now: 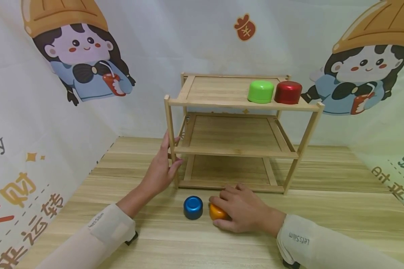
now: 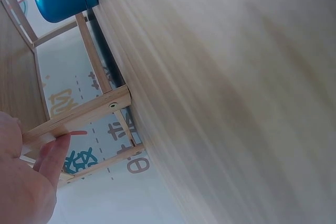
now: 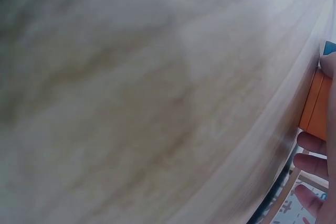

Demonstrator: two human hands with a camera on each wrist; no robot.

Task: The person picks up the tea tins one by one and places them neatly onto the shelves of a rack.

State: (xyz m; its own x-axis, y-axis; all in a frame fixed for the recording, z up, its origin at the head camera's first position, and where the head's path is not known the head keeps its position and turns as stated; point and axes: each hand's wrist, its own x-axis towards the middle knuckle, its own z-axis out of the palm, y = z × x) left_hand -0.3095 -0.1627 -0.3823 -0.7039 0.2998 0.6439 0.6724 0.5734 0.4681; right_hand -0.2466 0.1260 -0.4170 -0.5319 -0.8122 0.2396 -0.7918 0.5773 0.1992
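A wooden three-tier shelf stands on the table. My left hand holds its front left post, thumb on the near side and fingers behind; the left wrist view shows this hand around the wooden post. In front of the shelf, my right hand grips an orange round canister from above, thumb and fingers around its sides and its right part hidden. The orange canister sits on the table in the right wrist view. Just left of it stands a blue canister, untouched.
On the shelf's top tier, toward the right, a green canister and a red canister stand side by side. A printed cloth hangs behind and at both sides of the wood-grain table.
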